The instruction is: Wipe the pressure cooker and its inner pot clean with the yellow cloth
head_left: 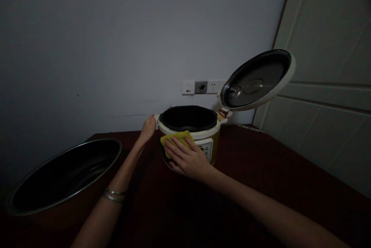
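A cream and yellow rice cooker (213, 148) stands on a dark red table (261, 170), with its lid (256, 80) swung up and open to the right. My left hand (148, 127) grips the cooker's left rim. My right hand (187, 157) presses a yellow cloth (175, 140) flat against the cooker's front side, with the fingers stretched over the cloth. The cooker's inside (188, 118) looks dark.
A dark inner pot (65, 174) lies on the table at the left, near the front edge. Wall sockets (201, 87) sit on the grey wall behind the cooker. A pale door (327, 85) stands at the right.
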`<state>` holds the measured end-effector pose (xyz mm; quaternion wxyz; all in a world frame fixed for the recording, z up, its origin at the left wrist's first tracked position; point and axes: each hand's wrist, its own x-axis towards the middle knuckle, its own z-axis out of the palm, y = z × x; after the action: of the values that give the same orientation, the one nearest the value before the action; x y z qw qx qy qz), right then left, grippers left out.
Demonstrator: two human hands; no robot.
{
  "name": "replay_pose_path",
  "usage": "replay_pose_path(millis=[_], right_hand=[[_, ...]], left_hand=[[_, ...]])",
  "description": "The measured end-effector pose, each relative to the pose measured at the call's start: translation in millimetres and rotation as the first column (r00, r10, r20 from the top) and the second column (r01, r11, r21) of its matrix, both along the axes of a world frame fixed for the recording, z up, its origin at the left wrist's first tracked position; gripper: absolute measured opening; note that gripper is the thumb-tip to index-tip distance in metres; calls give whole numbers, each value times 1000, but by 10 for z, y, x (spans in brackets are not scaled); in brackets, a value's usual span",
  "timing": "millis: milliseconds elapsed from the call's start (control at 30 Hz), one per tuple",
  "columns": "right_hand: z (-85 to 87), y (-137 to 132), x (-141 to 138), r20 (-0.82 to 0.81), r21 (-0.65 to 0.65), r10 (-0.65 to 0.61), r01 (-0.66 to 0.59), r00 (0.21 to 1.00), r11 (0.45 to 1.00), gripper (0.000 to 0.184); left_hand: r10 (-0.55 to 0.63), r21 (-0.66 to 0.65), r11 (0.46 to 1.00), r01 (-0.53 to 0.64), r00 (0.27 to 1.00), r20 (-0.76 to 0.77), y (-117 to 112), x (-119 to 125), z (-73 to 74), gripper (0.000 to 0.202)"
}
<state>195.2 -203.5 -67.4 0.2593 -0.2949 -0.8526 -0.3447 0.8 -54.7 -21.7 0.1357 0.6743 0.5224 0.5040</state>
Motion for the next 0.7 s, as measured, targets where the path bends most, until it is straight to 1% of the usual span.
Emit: replay_pose_path(millis=[67,100,200,267,333,400,567,633,700], right_hand=[[59,32,-103,-7,3,-22,22,1000,1000,54],[59,28,-112,-2,-5,-33,32,999,999,57],[-19,-46,-8,42,-19,-37,38,998,999,61],[-77,-111,97,61,-1,-33,33,998,999,58],[-94,-146,151,66,23,-36,34,997,999,55],[-66,-130,117,50,40,-51,49,997,998,53],[28,26,-157,44,74,-68,65,997,995,46],[46,32,-157,67,95,-53,47,996,994,43],[68,-19,-47,77,98,-32,25,996,995,40]], left_hand=[[-1,13,1000,1,1000,-3,-8,5,3,49],[-2,17,1000,2,1000,-4,-12,6,4,48],[-3,18,1000,2,1000,8,-16,8,1,47],[-2,16,1000,1,1000,21,-15,8,-4,46],[5,19,1000,-6,999,39,-12,9,-10,46],[4,29,1000,-5,999,50,-13,11,-13,45],[-44,57,997,43,999,18,-34,18,-11,44],[-43,76,996,42,999,8,-40,16,-16,43],[-39,96,995,38,999,7,-36,12,-28,42]])
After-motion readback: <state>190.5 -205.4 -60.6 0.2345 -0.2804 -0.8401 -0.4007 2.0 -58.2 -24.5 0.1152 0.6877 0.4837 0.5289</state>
